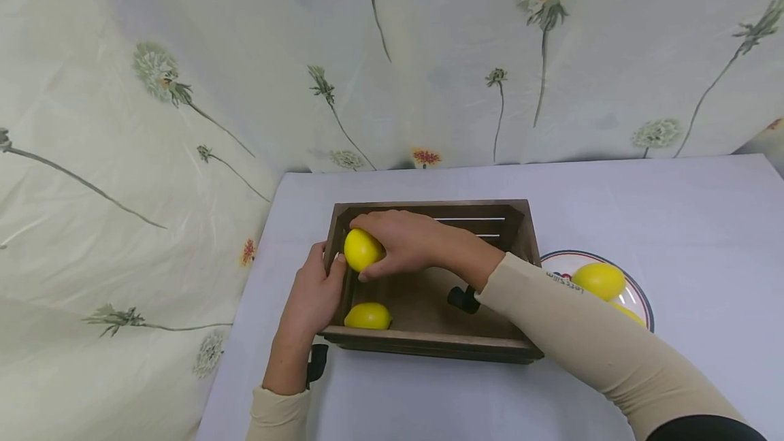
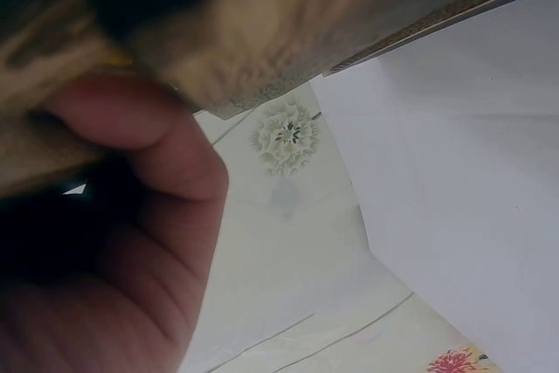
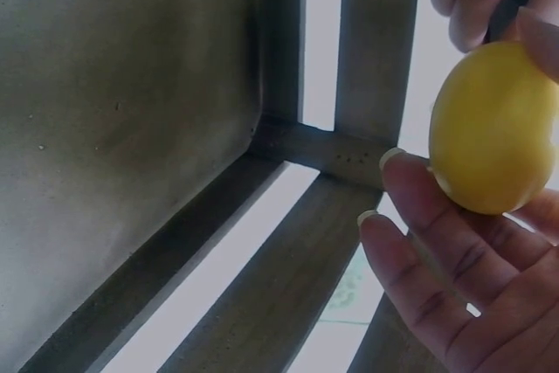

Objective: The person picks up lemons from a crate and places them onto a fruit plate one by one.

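Observation:
A yellow lemon (image 1: 363, 249) is held by my right hand (image 1: 404, 240) above the left end of a brown slatted wooden crate (image 1: 429, 342). In the right wrist view, the thumb and fingers hold the lemon (image 3: 493, 128) on either side, over the crate's corner. My left hand (image 1: 314, 291) grips the crate's left side wall, with its thumb on the rim; the left wrist view shows curled fingers against the wood (image 2: 262, 32). Another lemon (image 1: 367, 316) lies on the crate floor by the near left corner.
Right of the crate stands a white plate (image 1: 643, 298) with a dark rim, carrying lemons (image 1: 599, 281); my right sleeve (image 1: 582, 318) partly covers it. A white cloth (image 1: 704, 223) covers the table. Behind hangs a curtain (image 1: 429, 87) printed with dandelions.

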{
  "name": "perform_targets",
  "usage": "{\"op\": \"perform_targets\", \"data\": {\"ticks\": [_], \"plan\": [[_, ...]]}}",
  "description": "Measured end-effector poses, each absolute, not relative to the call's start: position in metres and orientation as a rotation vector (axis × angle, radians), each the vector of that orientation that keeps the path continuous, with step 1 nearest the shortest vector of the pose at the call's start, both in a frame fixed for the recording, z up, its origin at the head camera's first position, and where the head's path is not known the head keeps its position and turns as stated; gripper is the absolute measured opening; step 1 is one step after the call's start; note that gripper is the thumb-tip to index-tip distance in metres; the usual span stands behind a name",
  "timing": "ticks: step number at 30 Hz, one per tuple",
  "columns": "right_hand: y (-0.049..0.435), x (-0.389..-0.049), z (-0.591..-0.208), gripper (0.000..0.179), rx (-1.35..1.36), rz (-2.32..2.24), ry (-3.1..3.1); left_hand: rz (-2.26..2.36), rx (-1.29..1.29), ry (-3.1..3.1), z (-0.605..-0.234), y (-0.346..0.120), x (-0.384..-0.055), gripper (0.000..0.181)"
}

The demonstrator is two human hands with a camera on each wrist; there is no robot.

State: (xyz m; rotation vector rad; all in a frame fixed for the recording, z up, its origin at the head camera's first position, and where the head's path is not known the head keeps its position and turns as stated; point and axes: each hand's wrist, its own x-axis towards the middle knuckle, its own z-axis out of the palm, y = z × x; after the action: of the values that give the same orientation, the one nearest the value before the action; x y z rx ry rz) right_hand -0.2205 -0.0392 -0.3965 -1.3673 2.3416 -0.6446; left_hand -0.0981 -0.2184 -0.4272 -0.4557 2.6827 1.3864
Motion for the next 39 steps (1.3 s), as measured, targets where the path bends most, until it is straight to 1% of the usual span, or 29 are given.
{"op": "perform_targets", "data": {"ticks": [15,28,39], "plan": [[-0.0389,-0.2205,-0.3952,0.076,-1.358,-0.643,2.333,1.374,-0.461,2.695,-0.4253,-0.2168,-0.0973,0.049],[-0.0382,-0.2211,-0.3958,0.072,-1.348,-0.622,2.329,1.376,-0.459,2.694,-0.4262,-0.2174,-0.0983,0.050],[-0.0379,-0.2224,-0.3972,0.074,-1.347,-0.623,2.321,1.413,-0.455,2.673,-0.4281,-0.2183,-0.0983,0.050]]}}
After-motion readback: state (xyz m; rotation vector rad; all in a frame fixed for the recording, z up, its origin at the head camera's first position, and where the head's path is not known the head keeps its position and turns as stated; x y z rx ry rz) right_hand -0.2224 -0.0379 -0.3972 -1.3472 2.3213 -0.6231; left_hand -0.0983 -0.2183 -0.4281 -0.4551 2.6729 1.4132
